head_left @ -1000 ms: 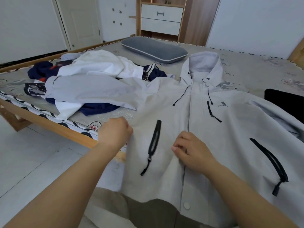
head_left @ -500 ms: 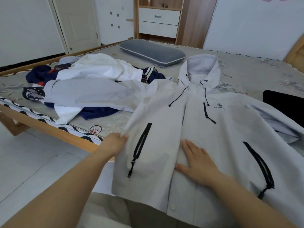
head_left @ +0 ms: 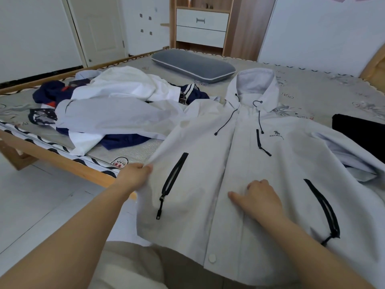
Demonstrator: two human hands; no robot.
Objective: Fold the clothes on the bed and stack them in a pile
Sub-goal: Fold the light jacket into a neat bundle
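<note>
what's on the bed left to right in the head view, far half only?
Heap of unfolded clothes → grey pillow → hood of the pale grey jacket → black garment at the right edge.

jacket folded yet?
No, the grey hooded jacket lies spread flat, front up, on the bed, with the left hand gripping its side edge and the right hand on its front.

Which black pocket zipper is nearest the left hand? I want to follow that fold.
The zipper just beside the left hand at the jacket edge; the other two lie right of the front placket.
</note>
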